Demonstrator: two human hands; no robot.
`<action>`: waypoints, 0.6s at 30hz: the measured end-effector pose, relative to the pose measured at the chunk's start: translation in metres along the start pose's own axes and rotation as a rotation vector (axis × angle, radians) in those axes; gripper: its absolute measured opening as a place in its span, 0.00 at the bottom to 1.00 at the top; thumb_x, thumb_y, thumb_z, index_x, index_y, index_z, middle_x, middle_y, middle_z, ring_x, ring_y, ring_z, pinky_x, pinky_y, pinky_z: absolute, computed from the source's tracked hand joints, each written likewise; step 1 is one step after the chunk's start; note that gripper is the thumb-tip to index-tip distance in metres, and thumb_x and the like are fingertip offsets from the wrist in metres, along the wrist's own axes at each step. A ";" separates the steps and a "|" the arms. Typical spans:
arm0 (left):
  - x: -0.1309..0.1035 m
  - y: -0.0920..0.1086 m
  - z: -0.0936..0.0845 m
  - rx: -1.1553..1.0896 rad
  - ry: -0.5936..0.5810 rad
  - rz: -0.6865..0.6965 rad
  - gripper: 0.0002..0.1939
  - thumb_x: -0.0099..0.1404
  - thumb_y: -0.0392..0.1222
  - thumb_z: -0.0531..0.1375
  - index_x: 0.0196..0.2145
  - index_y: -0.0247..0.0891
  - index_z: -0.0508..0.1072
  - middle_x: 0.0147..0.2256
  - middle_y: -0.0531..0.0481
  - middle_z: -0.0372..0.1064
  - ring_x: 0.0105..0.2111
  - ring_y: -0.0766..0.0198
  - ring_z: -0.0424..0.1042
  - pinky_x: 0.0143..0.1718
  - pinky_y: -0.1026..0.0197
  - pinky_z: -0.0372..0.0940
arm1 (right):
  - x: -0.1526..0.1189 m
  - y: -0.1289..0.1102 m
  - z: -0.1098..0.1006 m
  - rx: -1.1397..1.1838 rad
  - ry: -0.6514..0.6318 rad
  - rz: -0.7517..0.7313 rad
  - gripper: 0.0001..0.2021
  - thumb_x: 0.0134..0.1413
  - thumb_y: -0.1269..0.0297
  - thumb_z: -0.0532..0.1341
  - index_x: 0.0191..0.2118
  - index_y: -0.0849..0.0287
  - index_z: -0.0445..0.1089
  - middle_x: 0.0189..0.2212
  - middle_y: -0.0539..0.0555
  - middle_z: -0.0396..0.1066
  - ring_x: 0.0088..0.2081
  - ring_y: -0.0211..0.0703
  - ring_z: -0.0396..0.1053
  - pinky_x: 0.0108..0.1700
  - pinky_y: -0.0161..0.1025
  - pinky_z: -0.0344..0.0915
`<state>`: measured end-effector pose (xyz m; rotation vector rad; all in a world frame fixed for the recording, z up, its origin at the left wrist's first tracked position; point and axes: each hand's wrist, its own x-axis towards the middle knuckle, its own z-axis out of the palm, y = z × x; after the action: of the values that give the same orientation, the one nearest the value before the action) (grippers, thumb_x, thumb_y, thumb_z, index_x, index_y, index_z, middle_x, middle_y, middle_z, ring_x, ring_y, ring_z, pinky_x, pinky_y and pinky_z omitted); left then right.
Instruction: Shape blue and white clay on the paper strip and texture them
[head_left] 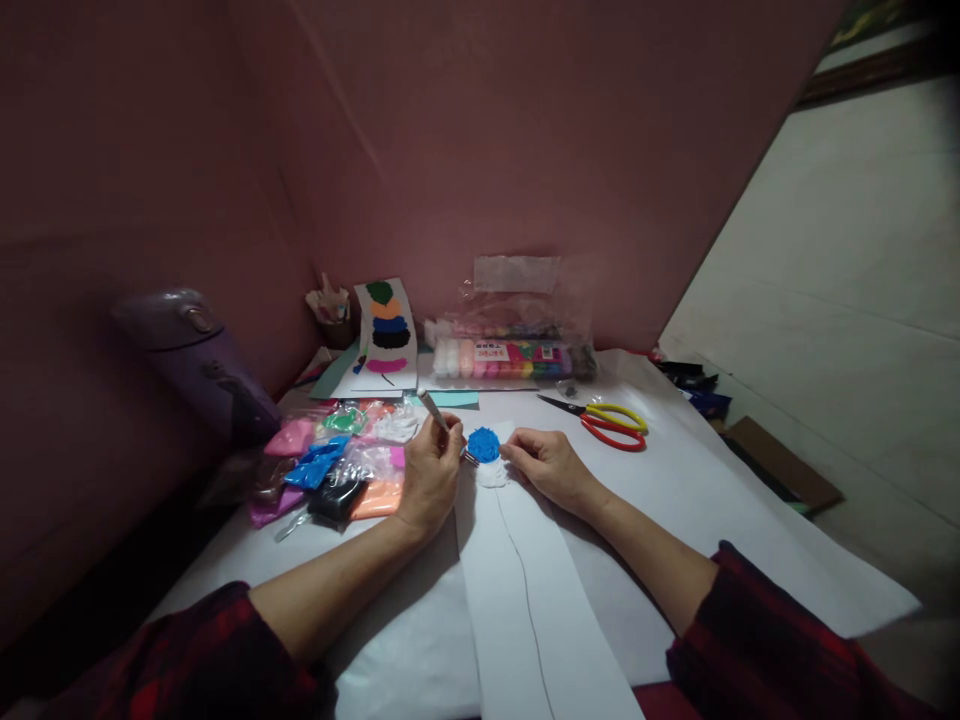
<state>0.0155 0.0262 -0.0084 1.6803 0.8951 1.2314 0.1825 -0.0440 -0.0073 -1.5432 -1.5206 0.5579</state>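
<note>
A long white paper strip (517,580) lies in front of me with a thin curved line drawn down it. Near its far end sits a rough round patch of blue modelling clay (484,445), and just below it a white clay patch (493,473). My left hand (431,475) is closed around a slim tool with a pale grey handle (431,408); its metal-looking end shows at the left edge of the blue patch. On the other side, my right hand (544,462) has thumb and forefinger pinched together at the right edge of the clay. What they hold is hidden.
Several bagged clay pieces (337,495) lie on the left, by a purple bottle (199,365). Behind stand a card with coloured patches (388,335) and a clay pack (510,357). Scissors (615,425) with red and yellow handles lie partly spread at right. A pink wall (480,150) rises behind.
</note>
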 end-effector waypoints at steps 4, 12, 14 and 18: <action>0.000 0.004 -0.001 0.040 0.006 0.010 0.06 0.65 0.44 0.55 0.36 0.39 0.67 0.27 0.54 0.64 0.27 0.67 0.66 0.30 0.65 0.63 | 0.000 0.001 0.000 0.002 -0.003 0.001 0.14 0.57 0.59 0.59 0.23 0.58 0.67 0.16 0.47 0.65 0.22 0.36 0.61 0.27 0.33 0.57; -0.001 0.005 -0.001 0.059 0.032 0.027 0.07 0.66 0.44 0.55 0.38 0.38 0.67 0.27 0.54 0.64 0.27 0.67 0.66 0.31 0.64 0.63 | 0.000 0.001 0.000 0.009 -0.006 0.005 0.14 0.57 0.59 0.59 0.23 0.58 0.67 0.16 0.47 0.65 0.22 0.36 0.61 0.26 0.33 0.58; -0.001 0.004 -0.002 0.058 0.047 0.037 0.07 0.66 0.44 0.55 0.38 0.38 0.68 0.27 0.54 0.65 0.28 0.67 0.67 0.32 0.64 0.63 | 0.000 0.001 0.000 0.009 -0.006 0.005 0.14 0.57 0.58 0.59 0.23 0.58 0.67 0.16 0.47 0.65 0.22 0.36 0.62 0.26 0.33 0.58; -0.001 0.004 -0.003 0.008 0.084 0.042 0.07 0.66 0.43 0.56 0.38 0.38 0.68 0.27 0.54 0.66 0.28 0.67 0.67 0.32 0.64 0.64 | 0.000 0.001 0.000 0.008 -0.004 0.003 0.14 0.57 0.58 0.59 0.23 0.58 0.67 0.16 0.47 0.65 0.21 0.36 0.61 0.26 0.33 0.58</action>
<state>0.0130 0.0239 -0.0044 1.6711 0.9200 1.3374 0.1825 -0.0438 -0.0079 -1.5394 -1.5175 0.5679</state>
